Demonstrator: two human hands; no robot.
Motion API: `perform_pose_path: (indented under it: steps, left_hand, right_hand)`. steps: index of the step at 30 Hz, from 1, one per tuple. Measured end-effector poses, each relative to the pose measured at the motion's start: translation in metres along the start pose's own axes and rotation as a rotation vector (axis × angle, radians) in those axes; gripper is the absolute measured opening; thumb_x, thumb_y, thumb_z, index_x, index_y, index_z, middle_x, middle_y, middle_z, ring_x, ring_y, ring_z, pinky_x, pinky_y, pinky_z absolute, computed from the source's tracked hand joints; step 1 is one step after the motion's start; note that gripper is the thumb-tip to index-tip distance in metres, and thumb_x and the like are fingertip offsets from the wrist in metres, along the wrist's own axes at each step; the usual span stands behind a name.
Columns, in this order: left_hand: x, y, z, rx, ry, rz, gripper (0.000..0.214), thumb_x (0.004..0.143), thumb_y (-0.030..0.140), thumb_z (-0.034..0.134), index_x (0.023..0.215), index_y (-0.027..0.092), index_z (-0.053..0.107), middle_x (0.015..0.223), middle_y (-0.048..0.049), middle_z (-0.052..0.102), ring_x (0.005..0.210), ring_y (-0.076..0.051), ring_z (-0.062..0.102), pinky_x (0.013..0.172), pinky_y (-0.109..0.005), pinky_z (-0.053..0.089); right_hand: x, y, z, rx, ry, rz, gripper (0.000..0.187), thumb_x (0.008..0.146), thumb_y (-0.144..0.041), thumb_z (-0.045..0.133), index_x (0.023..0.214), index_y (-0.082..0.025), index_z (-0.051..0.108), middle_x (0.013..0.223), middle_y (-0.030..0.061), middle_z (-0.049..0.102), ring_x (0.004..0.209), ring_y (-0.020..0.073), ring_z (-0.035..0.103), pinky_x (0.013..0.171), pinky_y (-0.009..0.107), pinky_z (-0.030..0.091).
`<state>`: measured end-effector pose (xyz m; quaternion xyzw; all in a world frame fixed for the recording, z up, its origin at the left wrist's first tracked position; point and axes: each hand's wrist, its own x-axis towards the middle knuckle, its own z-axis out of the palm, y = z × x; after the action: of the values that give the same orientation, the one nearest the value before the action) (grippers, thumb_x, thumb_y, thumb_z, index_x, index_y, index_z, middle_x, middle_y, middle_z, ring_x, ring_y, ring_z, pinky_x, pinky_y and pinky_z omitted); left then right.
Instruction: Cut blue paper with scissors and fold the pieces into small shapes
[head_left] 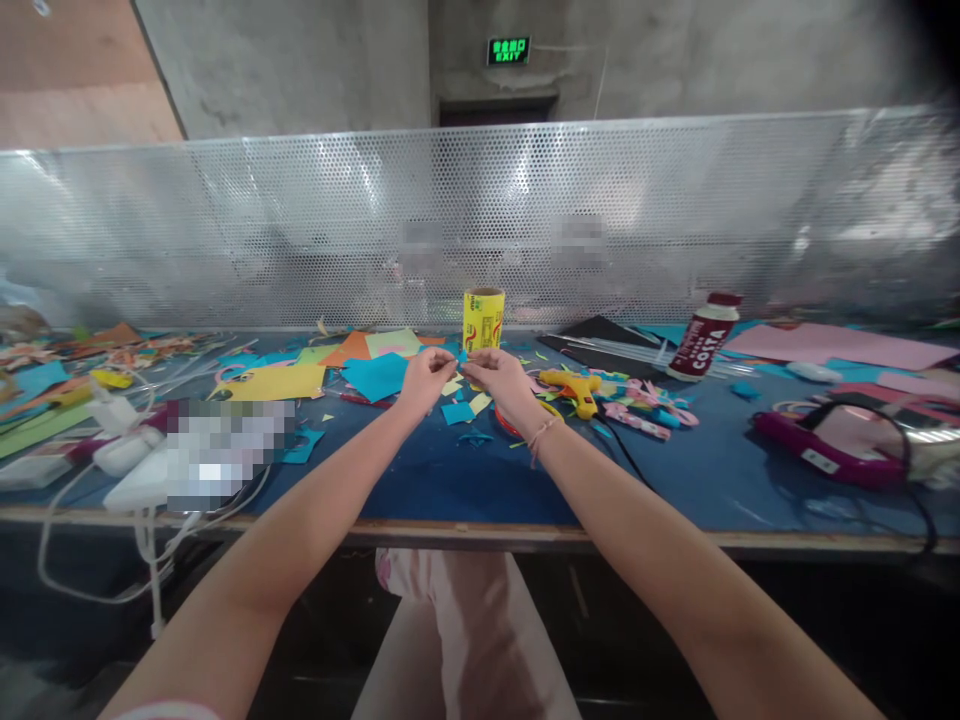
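Observation:
Over the middle of the blue table, my left hand (429,380) and my right hand (501,382) meet fingertip to fingertip, both in a pinch. Between them shows a small blue piece of paper (463,356), mostly covered by the fingers. A yellow printed cardboard tube (484,318) stands upright just behind my hands. Left of my left hand lies a larger blue sheet of paper (376,377). Below the hands are a blue paper scrap (457,413) and yellow bits. A yellow hot glue gun (576,390) rests right of my right hand, its black cord trailing toward the front.
A dark red COSTA bottle (703,340) stands at the back right near clear sticks (619,350). A purple device (825,450) lies far right. White cables (155,570) hang over the front edge at left. A perforated metal screen (315,235) borders the back.

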<state>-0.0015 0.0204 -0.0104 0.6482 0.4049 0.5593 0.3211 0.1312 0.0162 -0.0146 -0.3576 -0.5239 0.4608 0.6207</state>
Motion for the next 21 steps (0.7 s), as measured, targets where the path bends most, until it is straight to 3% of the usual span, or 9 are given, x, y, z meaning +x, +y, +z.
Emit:
perform_pose_path:
  steps: [9, 14, 21]
  left_hand:
    - [-0.0027, 0.0039, 0.0025, -0.09, 0.021, -0.04, 0.017, 0.069, 0.026, 0.061, 0.077, 0.013, 0.055, 0.072, -0.0063, 0.061, 0.063, -0.014, 0.06, 0.067, -0.031, 0.047]
    - [-0.004, 0.0025, 0.0035, -0.016, 0.029, -0.009, 0.027, 0.058, 0.029, 0.071, 0.077, 0.013, 0.059, 0.077, -0.0085, 0.064, 0.074, -0.017, 0.06, 0.071, -0.031, 0.047]
    - [-0.0056, 0.0012, 0.0056, -0.178, 0.043, -0.11, 0.023, 0.06, 0.027, 0.07, 0.075, 0.013, 0.059, 0.069, -0.0071, 0.064, 0.068, -0.018, 0.062, 0.07, -0.035, 0.049]
  right_hand:
    - [0.0014, 0.0021, -0.0008, -0.029, 0.036, -0.018, 0.027, 0.053, -0.026, 0.074, 0.072, -0.017, 0.056, 0.064, -0.0012, 0.061, 0.061, 0.011, 0.061, 0.066, 0.027, 0.052]
    - [0.0038, 0.002, -0.0017, 0.036, 0.097, 0.05, 0.02, 0.055, -0.018, 0.072, 0.069, -0.017, 0.057, 0.062, -0.0019, 0.06, 0.058, 0.0099, 0.06, 0.065, 0.026, 0.052]
    - [0.0048, 0.0011, -0.0047, 0.03, 0.101, 0.078, 0.02, 0.058, -0.02, 0.071, 0.072, -0.017, 0.058, 0.066, -0.0001, 0.062, 0.063, 0.0119, 0.062, 0.058, 0.023, 0.048]
